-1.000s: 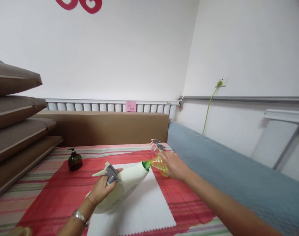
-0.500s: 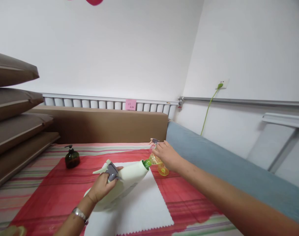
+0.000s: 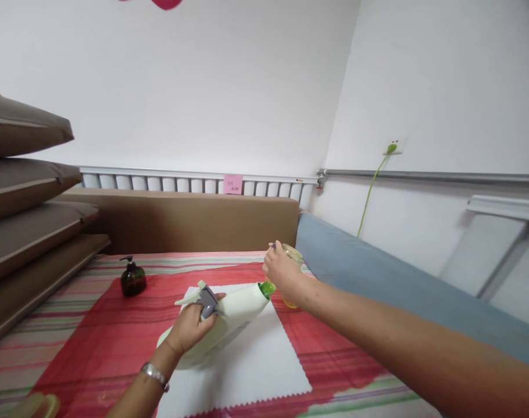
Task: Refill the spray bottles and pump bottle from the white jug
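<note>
My left hand [image 3: 190,325] is wrapped round the neck and grey trigger head of a pale green spray bottle [image 3: 229,322], tilted with its green mouth [image 3: 267,288] toward the right. My right hand [image 3: 284,273] is closed round a small yellow transparent bottle [image 3: 290,255], lifted just above the green mouth. Most of the yellow bottle is hidden behind my fingers. Both are over a white cloth [image 3: 256,366] on a red striped cover [image 3: 103,342].
A dark pump bottle [image 3: 132,280] stands at the left on the red cover. Brown cushions [image 3: 25,191] are stacked at the left, with a brown backrest [image 3: 181,223] behind. A blue-grey cushion [image 3: 377,278] runs along the right wall.
My right hand has lifted the yellow bottle from beside the green mouth to above it. My left hand keeps the pale green bottle tilted in place.
</note>
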### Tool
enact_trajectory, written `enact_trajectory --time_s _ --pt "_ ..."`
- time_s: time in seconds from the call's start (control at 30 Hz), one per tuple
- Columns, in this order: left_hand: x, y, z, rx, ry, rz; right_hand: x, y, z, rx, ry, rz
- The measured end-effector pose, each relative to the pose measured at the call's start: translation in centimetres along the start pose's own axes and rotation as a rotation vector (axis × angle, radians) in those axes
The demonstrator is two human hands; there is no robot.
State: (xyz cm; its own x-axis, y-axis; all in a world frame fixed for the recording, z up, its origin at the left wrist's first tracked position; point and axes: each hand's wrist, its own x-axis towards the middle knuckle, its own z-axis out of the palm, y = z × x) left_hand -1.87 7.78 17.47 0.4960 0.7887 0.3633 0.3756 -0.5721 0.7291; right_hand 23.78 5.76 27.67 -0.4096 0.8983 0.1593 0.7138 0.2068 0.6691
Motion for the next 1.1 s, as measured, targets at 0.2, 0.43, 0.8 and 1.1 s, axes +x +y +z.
enact_trajectory --time_s 0.2,0.43,0.8,1.1 --pt "-0.3 0.1 0.0 -0.015 0.017 0.015 1.5 -0.9 0.7 0.043 0.008 0.023" --pt "-0.7 0.1 -0.3 -0.022 0.040 0.011 2.3 -1.8 0.5 0.138 0.031 0.032" --pt "-1.9 -1.2 -0.6 -0.083 0.083 0.017 0.5 0.1 -1.9 0.381 0.006 0.101" --pt "-4.4 -5.8 -2.6 -0.729 0.593 -0.230 -8.0 -4.0 3.6 1.032 -0.033 0.477"
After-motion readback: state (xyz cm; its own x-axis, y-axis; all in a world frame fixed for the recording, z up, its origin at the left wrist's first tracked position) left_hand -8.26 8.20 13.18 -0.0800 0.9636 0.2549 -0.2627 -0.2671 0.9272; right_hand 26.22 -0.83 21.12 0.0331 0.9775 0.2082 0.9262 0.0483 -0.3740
